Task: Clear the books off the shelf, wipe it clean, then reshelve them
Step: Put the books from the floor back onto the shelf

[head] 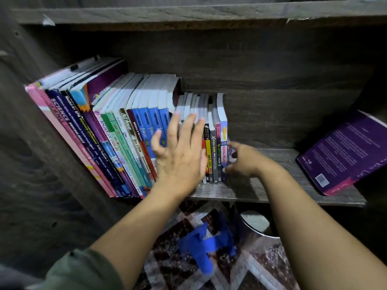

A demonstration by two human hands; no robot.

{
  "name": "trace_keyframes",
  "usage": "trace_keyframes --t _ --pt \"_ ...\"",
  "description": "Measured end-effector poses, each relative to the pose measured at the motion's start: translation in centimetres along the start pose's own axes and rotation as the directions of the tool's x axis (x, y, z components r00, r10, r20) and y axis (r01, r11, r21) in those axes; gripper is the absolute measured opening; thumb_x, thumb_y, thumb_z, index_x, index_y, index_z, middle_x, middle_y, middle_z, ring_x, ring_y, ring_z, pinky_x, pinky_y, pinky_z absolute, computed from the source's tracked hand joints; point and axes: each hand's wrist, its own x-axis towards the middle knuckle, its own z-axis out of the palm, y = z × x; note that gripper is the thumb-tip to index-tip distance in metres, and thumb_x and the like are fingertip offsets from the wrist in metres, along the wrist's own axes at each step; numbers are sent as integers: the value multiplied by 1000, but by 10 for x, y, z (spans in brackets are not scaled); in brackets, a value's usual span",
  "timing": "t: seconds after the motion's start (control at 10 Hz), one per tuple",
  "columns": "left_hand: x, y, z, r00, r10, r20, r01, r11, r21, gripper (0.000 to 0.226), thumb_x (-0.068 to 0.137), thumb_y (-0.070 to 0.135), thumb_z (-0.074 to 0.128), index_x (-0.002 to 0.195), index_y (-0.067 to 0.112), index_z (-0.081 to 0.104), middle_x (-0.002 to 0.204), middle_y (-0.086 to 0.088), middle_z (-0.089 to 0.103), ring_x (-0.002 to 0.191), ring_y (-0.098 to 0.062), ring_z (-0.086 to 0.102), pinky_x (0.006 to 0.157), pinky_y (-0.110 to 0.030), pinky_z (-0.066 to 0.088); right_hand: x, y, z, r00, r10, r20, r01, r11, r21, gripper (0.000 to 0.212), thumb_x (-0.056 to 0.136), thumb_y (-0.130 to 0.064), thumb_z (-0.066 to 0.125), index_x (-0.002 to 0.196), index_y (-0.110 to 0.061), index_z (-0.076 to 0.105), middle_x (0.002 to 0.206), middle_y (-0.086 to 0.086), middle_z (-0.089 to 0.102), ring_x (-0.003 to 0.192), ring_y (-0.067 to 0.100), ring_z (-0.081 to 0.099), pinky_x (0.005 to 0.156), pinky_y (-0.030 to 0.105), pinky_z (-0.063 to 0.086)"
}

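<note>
On the shelf (240,191): my schoolbooks (117,143) lean left in a row; a purple book (345,151) lies apart, right.
Left hand (180,151): fingers spread flat on the spines, steadying them.
Right hand (243,160): curled round the end Bahasa Melayu book (223,147), seemingly squaring the row.
Below: blue cloth (207,243) on the rug (167,258).

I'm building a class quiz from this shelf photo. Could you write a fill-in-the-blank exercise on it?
The row of books leans to the ____.
The right hand grips the end book at the row's ____ end.
The lone book set apart has a ____ cover.
The cloth on the rug is ____.
Missing words: left, right, purple, blue.
</note>
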Motion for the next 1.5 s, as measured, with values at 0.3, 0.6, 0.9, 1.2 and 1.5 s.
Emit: trace_keyframes --t 0.3,0.6,0.9,1.2,1.5 --pt "21 31 -6 970 100 223 -71 988 -135 70 80 28 60 145 12 39 146 -3 43 138 -22 34 103 -50 15 -23 70 30 988 65 -141 -116 914 -390 56 97 -49 40 147 -28 30 151 10 33 138 31 32 110 44 33" --pt "30 55 1 995 -8 97 25 985 -172 56 86 51 55 127 12 59 127 0 62 131 -21 45 100 -49 17 -23 107 47 975 42 -217 -129 906 -403 63 100 -54 19 155 -25 12 163 3 6 150 22 0 120 42 1" --pt "28 66 -13 989 -133 -64 108 947 -301 19 72 18 75 77 10 59 76 -9 55 62 -27 56 66 -35 38 -21 108 48 974 55 -218 -140 909 -394 63 100 -54 19 155 -25 10 163 3 3 150 21 -2 120 42 0" --pt "20 81 -33 917 -228 329 352 850 -393 68 80 20 62 140 14 29 131 -15 27 107 -35 41 90 -39 41 -21 107 49 972 57 -227 -149 900 -410 62 100 -53 19 155 -26 11 163 2 3 150 21 -1 120 41 0" --pt "14 80 -36 870 -220 441 386 860 -333 92 91 -1 50 153 27 -12 130 -13 20 81 -27 52 73 -35 42 -12 86 33 981 111 -157 -143 968 -207 62 98 -39 43 153 -26 19 162 7 7 149 27 7 120 46 9"
